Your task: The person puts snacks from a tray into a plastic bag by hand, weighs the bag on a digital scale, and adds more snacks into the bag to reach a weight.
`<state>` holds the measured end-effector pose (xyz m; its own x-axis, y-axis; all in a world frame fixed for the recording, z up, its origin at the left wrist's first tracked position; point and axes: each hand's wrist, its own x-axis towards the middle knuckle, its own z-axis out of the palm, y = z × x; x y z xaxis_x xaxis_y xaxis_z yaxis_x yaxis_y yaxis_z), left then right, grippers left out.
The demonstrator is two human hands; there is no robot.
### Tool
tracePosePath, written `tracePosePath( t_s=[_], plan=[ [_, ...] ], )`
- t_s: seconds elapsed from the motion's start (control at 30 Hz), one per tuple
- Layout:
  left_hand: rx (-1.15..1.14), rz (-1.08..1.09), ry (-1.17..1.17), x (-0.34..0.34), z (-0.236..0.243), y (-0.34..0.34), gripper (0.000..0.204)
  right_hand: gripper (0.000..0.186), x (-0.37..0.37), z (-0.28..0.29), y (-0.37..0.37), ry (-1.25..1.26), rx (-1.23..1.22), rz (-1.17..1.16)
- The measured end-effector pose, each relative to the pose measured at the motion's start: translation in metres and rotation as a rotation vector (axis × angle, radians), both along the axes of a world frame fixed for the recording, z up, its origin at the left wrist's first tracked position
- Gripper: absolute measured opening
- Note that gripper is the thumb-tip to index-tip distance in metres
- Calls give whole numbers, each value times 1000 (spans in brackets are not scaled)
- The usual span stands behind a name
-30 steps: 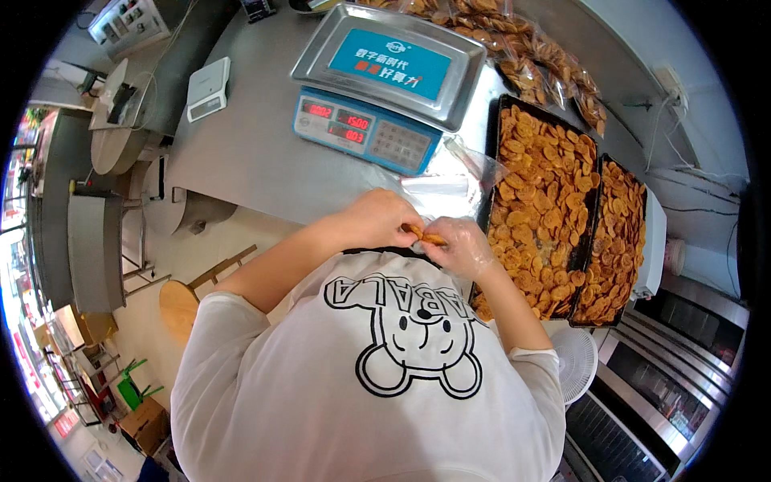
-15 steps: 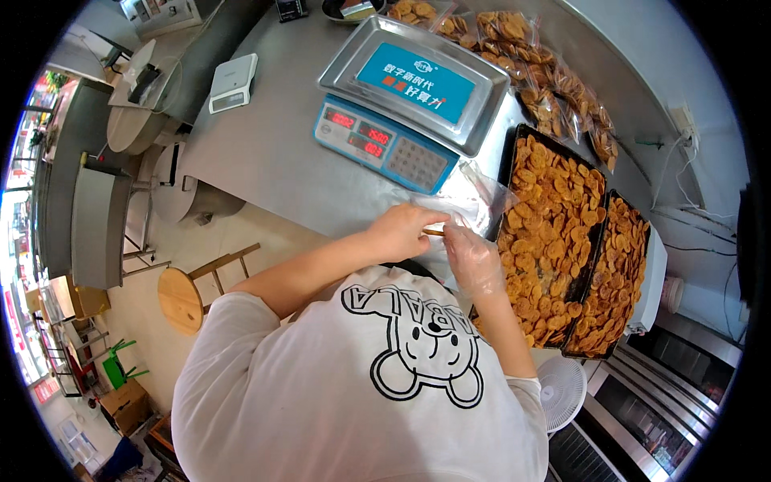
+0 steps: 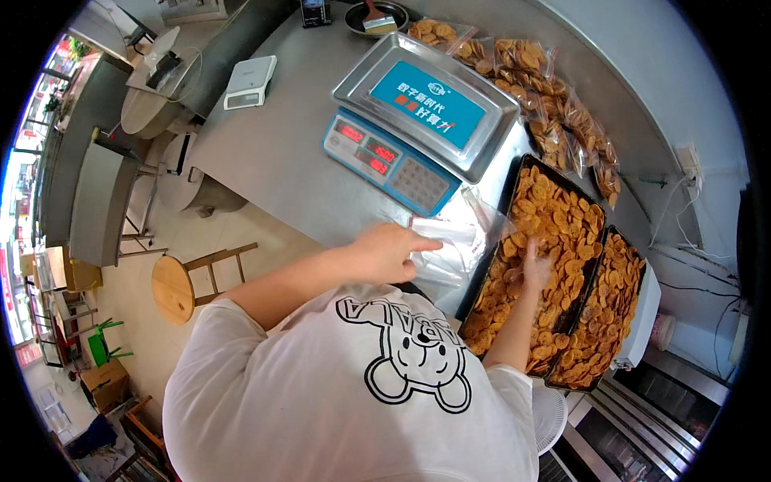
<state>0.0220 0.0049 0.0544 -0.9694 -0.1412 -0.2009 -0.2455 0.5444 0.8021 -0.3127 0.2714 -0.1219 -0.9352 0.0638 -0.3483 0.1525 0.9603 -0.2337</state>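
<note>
Indoors, a grey table [image 3: 281, 169] borders pale floor [image 3: 233, 226]. Round, browned slices [image 3: 554, 213] underlie the right hand [image 3: 535, 269], grip unclear; left hand [image 3: 385, 254] gapes.

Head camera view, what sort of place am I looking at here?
Probably a small snack shop or food workroom: a blue digital scale on a metal counter, black trays spread with browned slices, and filled clear bags behind them suggest it.
</note>
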Motion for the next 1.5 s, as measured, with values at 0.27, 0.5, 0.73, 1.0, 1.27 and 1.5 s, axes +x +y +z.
tracePosePath(
  t_s=[0.27,0.5,0.73,1.0,1.27,1.5],
  plan=[
    [-52,18,-18,0,-11,13,54,115,29,34,-87,126,79,-12],
    [-122,42,58,0,-36,17,47,105,26,53,-96,86,82,35],
    [-157,55,55,-6,-27,16,39,86,31,52,-99,212,158,222],
    [-158,115,136,-2,-30,7,40,74,25,37,-71,276,-44,187],
    [-165,108,184,1,-44,7,40,77,19,22,-50,68,-566,57],
    [-176,89,170,-1,-39,8,43,73,21,43,-4,-108,-890,-371]
  ],
)
